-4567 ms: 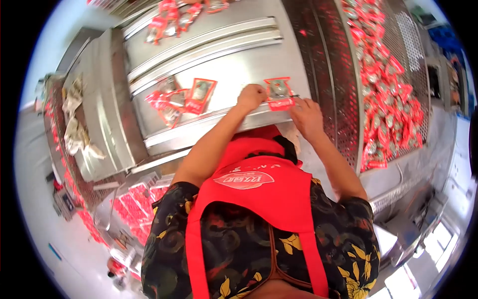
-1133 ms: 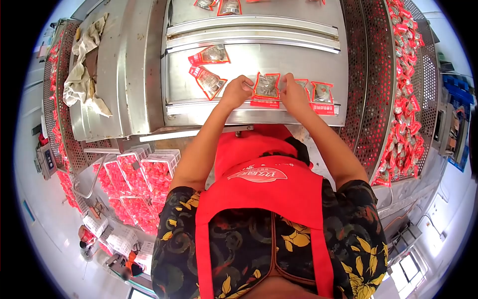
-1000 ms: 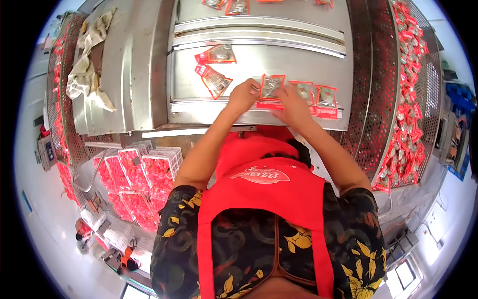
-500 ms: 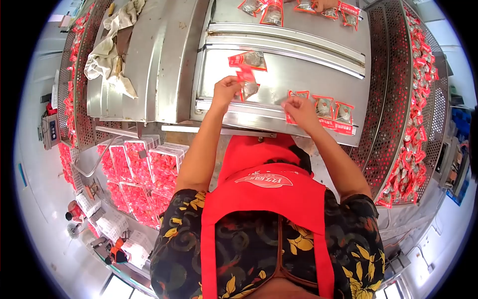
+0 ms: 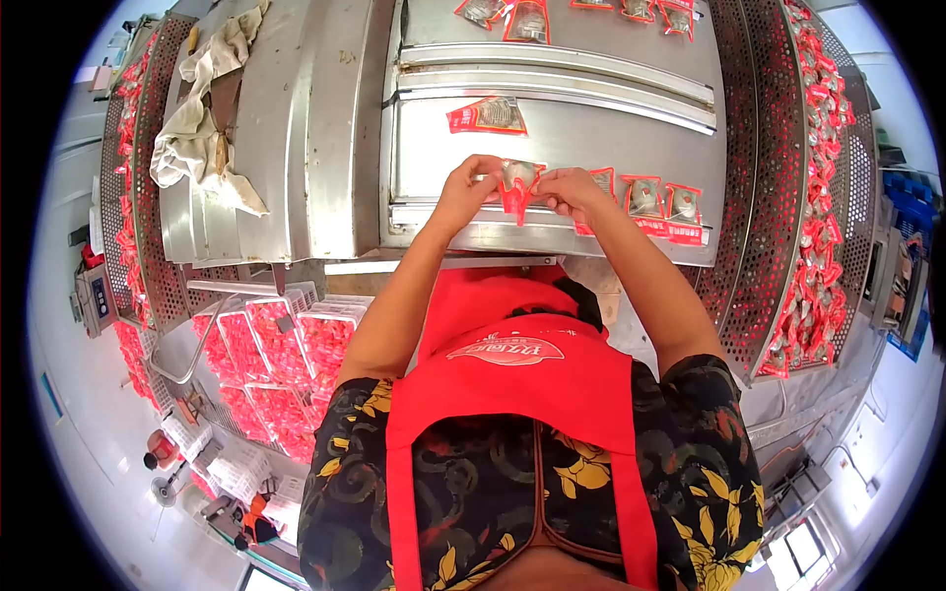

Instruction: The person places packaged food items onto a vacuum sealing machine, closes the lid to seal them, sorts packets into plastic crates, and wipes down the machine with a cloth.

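Note:
A red-edged clear food packet with a greyish filling is held between my two hands, its red end hanging toward me. My left hand pinches its left side. On the opposite side, the fingers of my right hand are closed at the packet's edge. Just right of that hand, several similar packets stand in a row along the metal rail, red ends toward me; the nearest is partly covered by the hand. Another packet lies flat on the steel worktop, beyond my left hand.
More packets lie across the raised metal rails. Perforated metal troughs at right and left hold many red packets. A crumpled cloth rests on the left steel surface. White crates of red packets stand below left.
My left hand has brought its packet right and turned it, red end now toward me. My right hand has left the row and met it. A hand at the far edge is gone.

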Tool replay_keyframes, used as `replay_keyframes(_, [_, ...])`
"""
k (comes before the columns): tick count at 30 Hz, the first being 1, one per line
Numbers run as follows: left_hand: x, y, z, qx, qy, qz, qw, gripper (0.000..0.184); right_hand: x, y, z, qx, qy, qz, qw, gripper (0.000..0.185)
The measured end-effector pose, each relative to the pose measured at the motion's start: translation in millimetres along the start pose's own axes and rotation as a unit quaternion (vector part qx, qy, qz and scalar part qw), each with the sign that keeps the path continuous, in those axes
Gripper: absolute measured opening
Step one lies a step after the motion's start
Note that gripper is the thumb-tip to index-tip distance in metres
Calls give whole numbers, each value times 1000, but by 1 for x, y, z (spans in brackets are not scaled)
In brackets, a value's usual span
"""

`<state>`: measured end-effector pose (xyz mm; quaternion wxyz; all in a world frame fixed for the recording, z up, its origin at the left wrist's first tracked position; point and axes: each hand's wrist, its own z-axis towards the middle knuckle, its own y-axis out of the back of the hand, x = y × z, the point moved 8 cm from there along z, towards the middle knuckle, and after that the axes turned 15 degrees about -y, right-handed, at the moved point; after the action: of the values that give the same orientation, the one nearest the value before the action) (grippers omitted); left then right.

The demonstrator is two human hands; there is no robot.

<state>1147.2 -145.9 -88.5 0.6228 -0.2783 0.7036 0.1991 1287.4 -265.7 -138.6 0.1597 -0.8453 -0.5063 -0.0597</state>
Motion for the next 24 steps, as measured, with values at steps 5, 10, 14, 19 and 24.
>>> replay_keyframes(5, [18, 6, 10, 17, 28, 50, 998, 52, 21, 6, -17, -172, 82, -123, 974, 26])
replay_keyframes(10, [40, 3, 39, 2, -27, 95, 995, 49, 46, 19, -27, -313, 328, -243, 857, 33])
replay_keyframes(14, [52, 0, 43, 52, 1, 131, 990, 43, 40, 18, -30, -381, 351, -338, 786, 32])
replay_keyframes(19, [57, -10, 32, 107, 54, 136, 983, 43, 34, 1, -71, -369, 276, -398, 793, 33])
replay_keyframes(24, [9, -12, 21, 102, -32, 348, 931, 33, 8, -49, -110, -289, 424, -515, 686, 33])
